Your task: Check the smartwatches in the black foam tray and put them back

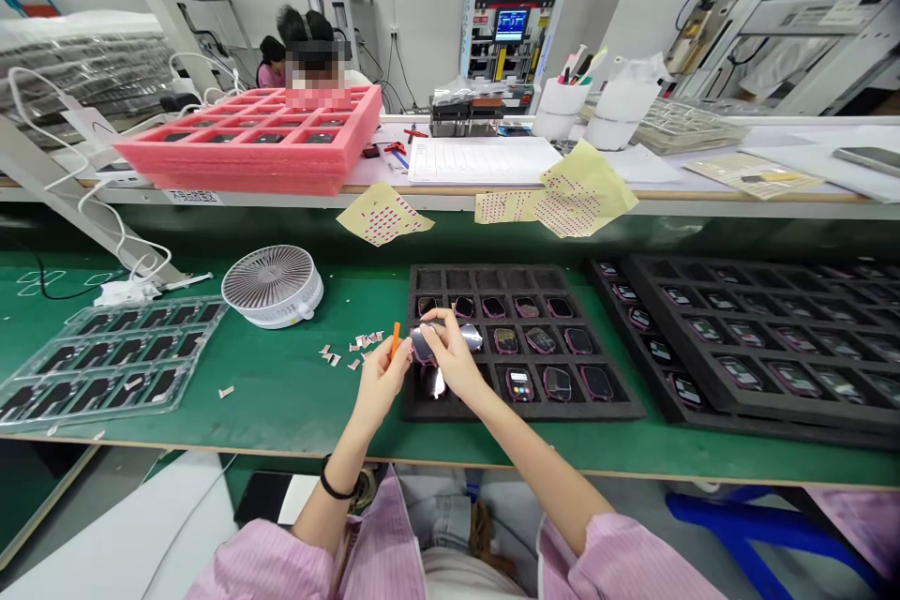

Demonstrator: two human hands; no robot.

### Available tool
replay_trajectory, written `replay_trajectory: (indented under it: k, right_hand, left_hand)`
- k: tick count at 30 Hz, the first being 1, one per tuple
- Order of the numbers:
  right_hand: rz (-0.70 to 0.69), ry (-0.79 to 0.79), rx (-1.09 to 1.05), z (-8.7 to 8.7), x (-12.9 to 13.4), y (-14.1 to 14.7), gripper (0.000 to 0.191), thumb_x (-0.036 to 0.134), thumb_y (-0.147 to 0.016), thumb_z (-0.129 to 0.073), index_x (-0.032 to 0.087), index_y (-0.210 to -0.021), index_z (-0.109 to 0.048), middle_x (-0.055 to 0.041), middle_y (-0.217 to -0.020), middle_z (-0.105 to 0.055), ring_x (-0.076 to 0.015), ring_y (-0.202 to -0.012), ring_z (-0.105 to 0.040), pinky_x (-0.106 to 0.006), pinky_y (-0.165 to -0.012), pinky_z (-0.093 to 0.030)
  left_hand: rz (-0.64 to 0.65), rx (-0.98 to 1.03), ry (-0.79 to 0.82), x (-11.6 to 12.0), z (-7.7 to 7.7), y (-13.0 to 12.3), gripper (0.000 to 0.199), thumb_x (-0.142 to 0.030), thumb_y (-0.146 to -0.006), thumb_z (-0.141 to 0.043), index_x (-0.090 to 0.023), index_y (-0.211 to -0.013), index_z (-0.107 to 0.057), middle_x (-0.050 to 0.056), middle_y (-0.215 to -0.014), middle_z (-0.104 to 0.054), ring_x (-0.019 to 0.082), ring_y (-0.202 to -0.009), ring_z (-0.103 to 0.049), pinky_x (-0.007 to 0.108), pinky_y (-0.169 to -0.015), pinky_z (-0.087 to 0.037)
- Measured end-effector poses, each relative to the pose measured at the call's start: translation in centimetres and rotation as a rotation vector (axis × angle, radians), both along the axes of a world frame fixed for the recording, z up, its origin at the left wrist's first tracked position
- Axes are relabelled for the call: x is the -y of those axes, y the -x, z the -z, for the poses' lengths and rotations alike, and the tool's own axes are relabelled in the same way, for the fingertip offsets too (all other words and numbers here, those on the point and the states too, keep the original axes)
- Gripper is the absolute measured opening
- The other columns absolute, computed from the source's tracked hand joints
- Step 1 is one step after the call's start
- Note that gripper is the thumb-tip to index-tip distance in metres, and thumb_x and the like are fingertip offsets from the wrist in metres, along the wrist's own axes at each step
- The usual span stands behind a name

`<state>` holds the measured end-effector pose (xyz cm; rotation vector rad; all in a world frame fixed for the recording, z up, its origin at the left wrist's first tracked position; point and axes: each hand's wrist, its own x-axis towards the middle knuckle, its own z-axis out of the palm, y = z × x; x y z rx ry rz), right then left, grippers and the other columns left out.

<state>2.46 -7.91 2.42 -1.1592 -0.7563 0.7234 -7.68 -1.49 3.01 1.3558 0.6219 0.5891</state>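
Note:
My left hand is closed around a thin orange stick-like tool, its tip pointing up; the exact kind cannot be made out. My right hand grips a smartwatch body with a dark, shiny face, its fingers bent over the top. The two hands meet above the left side of a black foam tray. Smartwatch bodies with purplish rims lie in the tray's pockets, and one lit watch shows coloured icons. My right hand hides some pockets.
Small pinkish-white scraps lie left of the hands, near a round white fan. A clear plastic tray of black parts sits far left. More foam trays are stacked right. Above runs a shelf with pink foam trays.

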Motion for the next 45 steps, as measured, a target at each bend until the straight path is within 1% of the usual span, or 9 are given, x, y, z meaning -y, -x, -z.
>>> replay_trajectory:
  k: [3,8,16,23,28,32,35,39,45]
  right_hand:
    - [0.039,-0.002,0.077,0.1,0.0,-1.1,0.021,0.042,-0.087,-0.051,0.024,-0.097,-0.048,0.0055,-0.063,-0.049,-0.0117,-0.055,-0.048,-0.023,-0.052,-0.036]
    - [0.299,0.06,0.126,0.3,0.5,-4.2,0.018,0.041,-0.088,-0.047,0.025,-0.096,-0.047,0.0052,-0.064,-0.05,-0.0125,-0.055,-0.048,-0.024,-0.052,-0.037]
    - [0.147,0.456,0.827,2.0,-0.8,-2.3,0.018,0.017,-0.09,-0.04,0.02,-0.101,-0.055,-0.0073,-0.093,-0.064,-0.0216,-0.087,-0.058,-0.036,-0.081,-0.044]
    - [0.212,0.578,1.147,1.8,1.4,-2.9,0.036,0.023,-0.092,-0.041,0.012,-0.125,-0.052,-0.0173,-0.127,-0.054,-0.0283,-0.119,-0.048,-0.043,-0.098,-0.038]
    - [0.094,0.633,1.195,2.6,3.7,-3.0,0.044,0.024,-0.092,-0.042,0.005,-0.132,-0.046,-0.0217,-0.137,-0.048,-0.0294,-0.128,-0.042,-0.044,-0.102,-0.035]
    - [0.142,0.58,1.242,1.6,4.9,-2.0,0.028,0.025,-0.094,-0.04,0.016,-0.108,-0.063,-0.0139,-0.107,-0.064,-0.0272,-0.102,-0.055,-0.043,-0.088,-0.041]
    - [0.198,0.704,1.327,1.0,5.1,-0.6,0.025,0.029,-0.092,-0.046,0.016,-0.086,-0.066,-0.0141,-0.09,-0.062,-0.0291,-0.09,-0.054,-0.042,-0.076,-0.04]
    - [0.192,0.773,1.335,1.6,4.5,1.3,0.024,0.033,-0.09,-0.051,0.014,-0.086,-0.064,-0.0166,-0.091,-0.061,-0.031,-0.089,-0.053,-0.042,-0.073,-0.039]
    - [0.105,0.613,1.033,2.6,3.5,1.5,0.011,0.022,-0.089,-0.049,0.019,-0.097,-0.057,-0.0096,-0.087,-0.065,-0.0255,-0.081,-0.059,-0.036,-0.071,-0.042]
  left_hand:
    - [-0.031,-0.019,-0.021,-0.9,0.2,1.2,0.041,-0.054,-0.073,-0.063,-0.018,-0.069,-0.044,-0.011,-0.048,-0.026,0.002,-0.036,-0.019,0.016,-0.034,-0.014]
    - [-0.232,-0.059,-0.08,-3.7,0.6,4.0,0.038,-0.054,-0.077,-0.057,-0.019,-0.07,-0.043,-0.011,-0.05,-0.027,0.003,-0.037,-0.019,0.016,-0.036,-0.015]
    - [-0.145,-0.587,-0.681,-4.7,1.7,3.7,0.032,-0.042,-0.087,-0.045,-0.018,-0.069,-0.055,0.001,-0.061,-0.059,0.013,-0.055,-0.052,0.021,-0.053,-0.033]
    - [-0.105,-0.886,-0.804,-5.0,1.8,4.0,0.027,-0.034,-0.092,-0.042,-0.017,-0.079,-0.06,0.007,-0.07,-0.066,0.02,-0.064,-0.061,0.022,-0.054,-0.03]
    - [-0.166,-0.998,-0.857,-5.3,1.6,4.3,0.027,-0.034,-0.093,-0.041,-0.018,-0.079,-0.058,0.009,-0.072,-0.067,0.023,-0.069,-0.063,0.024,-0.054,-0.028]
    - [-0.187,-0.997,-0.847,-5.5,1.5,4.5,0.027,-0.035,-0.092,-0.041,-0.018,-0.083,-0.058,0.009,-0.072,-0.067,0.024,-0.071,-0.064,0.025,-0.054,-0.029]
    - [-0.234,-0.944,-0.804,-5.5,1.5,4.7,0.027,-0.039,-0.092,-0.042,-0.018,-0.097,-0.057,0.009,-0.075,-0.068,0.025,-0.072,-0.065,0.025,-0.056,-0.034]
    - [-0.233,-0.777,-0.74,-4.9,1.3,4.7,0.033,-0.043,-0.091,-0.04,-0.017,-0.109,-0.052,0.006,-0.075,-0.068,0.023,-0.067,-0.064,0.026,-0.056,-0.038]
    - [-0.144,-0.526,-0.679,-3.1,1.2,4.5,0.023,-0.036,-0.092,-0.035,-0.019,-0.095,-0.049,0.001,-0.07,-0.061,0.016,-0.058,-0.056,0.024,-0.057,-0.037]
